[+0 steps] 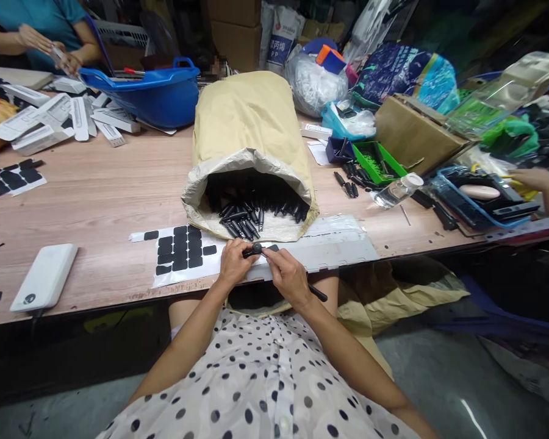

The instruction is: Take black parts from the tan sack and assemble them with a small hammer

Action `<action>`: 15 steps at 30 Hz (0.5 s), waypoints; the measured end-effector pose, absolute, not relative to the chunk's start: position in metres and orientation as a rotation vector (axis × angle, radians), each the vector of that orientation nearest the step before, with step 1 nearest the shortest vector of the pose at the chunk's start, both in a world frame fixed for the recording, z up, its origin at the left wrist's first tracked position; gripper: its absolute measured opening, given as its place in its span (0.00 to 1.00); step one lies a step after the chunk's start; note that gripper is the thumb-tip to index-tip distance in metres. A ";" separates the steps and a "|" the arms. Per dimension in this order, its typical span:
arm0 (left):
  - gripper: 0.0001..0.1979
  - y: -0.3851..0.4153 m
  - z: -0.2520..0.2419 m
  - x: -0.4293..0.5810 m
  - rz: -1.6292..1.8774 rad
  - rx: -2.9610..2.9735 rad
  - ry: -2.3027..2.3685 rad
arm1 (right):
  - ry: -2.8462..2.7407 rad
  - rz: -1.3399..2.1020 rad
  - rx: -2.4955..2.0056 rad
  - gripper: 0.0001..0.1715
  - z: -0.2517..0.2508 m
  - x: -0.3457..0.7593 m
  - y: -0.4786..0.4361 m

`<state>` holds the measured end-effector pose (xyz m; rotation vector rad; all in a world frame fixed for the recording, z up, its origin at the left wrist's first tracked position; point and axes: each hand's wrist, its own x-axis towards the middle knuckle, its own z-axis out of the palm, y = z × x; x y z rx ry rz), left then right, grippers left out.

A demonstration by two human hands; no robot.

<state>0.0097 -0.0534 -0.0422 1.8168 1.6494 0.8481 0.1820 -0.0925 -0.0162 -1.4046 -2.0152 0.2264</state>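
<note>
Both my hands meet at the near edge of the wooden table (100, 201). My left hand (233, 263) pinches the rounded head of a small black plastic part (255, 249). My right hand (287, 275) is closed around a thin black rod (318, 294) whose end sticks out below the palm toward me. Just beyond my hands lies a white backing sheet with black adhesive pads (180, 249). Behind it, a tan paper sack (249, 140) lies on its side, its mouth open toward me and full of black stick-like parts (247, 221).
A white power bank (46, 275) lies at the left near edge. A blue tub (158, 91) and white packaging sit far left, where another person's hands (50, 49) work. Right: green tray (379, 161), clear bottle (397, 190), blue tray (478, 198), another person's hand (533, 178).
</note>
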 end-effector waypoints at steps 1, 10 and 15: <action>0.06 -0.053 -0.042 0.010 0.851 1.819 1.649 | -2.007 0.219 -1.416 0.19 -0.016 0.183 -0.091; 0.07 -0.054 -0.043 0.011 0.868 1.858 1.653 | -1.991 0.180 -1.469 0.20 -0.016 0.191 -0.093; 0.06 -0.055 -0.044 0.011 0.877 1.878 1.649 | -1.937 0.095 -1.504 0.20 -0.019 0.198 -0.081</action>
